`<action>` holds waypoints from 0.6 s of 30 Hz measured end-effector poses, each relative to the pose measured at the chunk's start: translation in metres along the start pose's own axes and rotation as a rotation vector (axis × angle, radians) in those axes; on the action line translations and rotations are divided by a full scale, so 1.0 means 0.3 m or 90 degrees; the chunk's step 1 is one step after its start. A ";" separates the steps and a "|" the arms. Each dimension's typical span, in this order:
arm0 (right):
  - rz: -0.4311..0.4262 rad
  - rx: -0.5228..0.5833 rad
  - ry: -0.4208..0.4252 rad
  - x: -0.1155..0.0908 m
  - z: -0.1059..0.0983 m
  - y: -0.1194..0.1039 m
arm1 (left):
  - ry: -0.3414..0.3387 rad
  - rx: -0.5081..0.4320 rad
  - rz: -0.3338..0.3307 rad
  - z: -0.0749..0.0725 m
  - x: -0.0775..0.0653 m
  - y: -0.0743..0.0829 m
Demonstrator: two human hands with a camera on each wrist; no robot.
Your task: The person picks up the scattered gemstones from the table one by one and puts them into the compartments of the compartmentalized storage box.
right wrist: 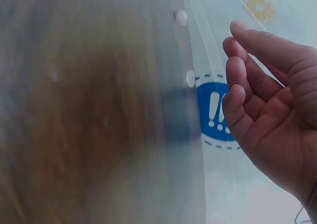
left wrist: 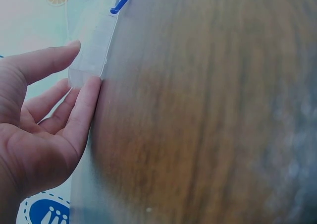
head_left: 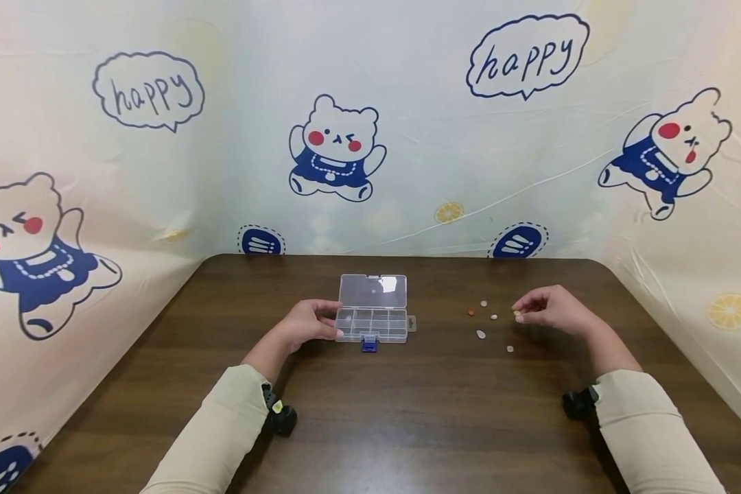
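Note:
A clear plastic compartment box (head_left: 372, 337) stands on the table with its lid (head_left: 373, 291) raised at the back and a blue latch (head_left: 369, 345) at its front. My left hand (head_left: 311, 321) holds the box by its left end, thumb at the front corner and fingers farther back. To the right, my right hand (head_left: 557, 310) pinches a small yellowish piece (head_left: 517, 313) between thumb and fingertips. That piece is hidden in the right wrist view, where the thumb and index fingertips (right wrist: 239, 27) come together. An orange-brown piece (head_left: 471, 313) and several small whitish pieces (head_left: 481, 335) lie between box and right hand.
The dark wooden table (head_left: 370, 425) reaches back to a patterned cloth backdrop (head_left: 407, 226) that also rises along both sides. A clear tab (head_left: 412, 323) sticks out from the box's right end.

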State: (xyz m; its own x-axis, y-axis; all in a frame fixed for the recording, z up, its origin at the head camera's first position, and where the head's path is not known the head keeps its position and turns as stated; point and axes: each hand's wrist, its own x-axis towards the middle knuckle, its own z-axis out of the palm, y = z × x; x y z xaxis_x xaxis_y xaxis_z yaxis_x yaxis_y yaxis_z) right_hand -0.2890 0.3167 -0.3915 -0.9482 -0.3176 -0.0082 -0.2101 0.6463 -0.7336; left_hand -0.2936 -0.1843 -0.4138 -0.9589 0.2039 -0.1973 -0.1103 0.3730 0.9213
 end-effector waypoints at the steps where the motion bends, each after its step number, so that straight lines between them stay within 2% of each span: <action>1: -0.004 0.003 -0.002 0.000 0.004 -0.007 | 0.002 0.000 0.000 0.001 -0.001 0.001; 13: -0.056 0.006 -0.004 0.008 0.053 -0.087 | 0.000 -0.002 -0.001 0.006 -0.006 0.006; 18: -0.066 0.013 0.021 0.010 0.078 -0.120 | 0.003 0.002 -0.004 0.003 -0.003 0.004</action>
State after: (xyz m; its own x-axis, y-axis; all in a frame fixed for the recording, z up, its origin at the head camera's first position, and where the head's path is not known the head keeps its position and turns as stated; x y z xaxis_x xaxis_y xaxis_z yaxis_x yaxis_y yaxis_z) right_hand -0.2787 0.2763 -0.3809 -0.9288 -0.3593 0.0904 -0.3030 0.5963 -0.7433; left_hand -0.2927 -0.1831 -0.4128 -0.9593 0.1978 -0.2016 -0.1152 0.3775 0.9188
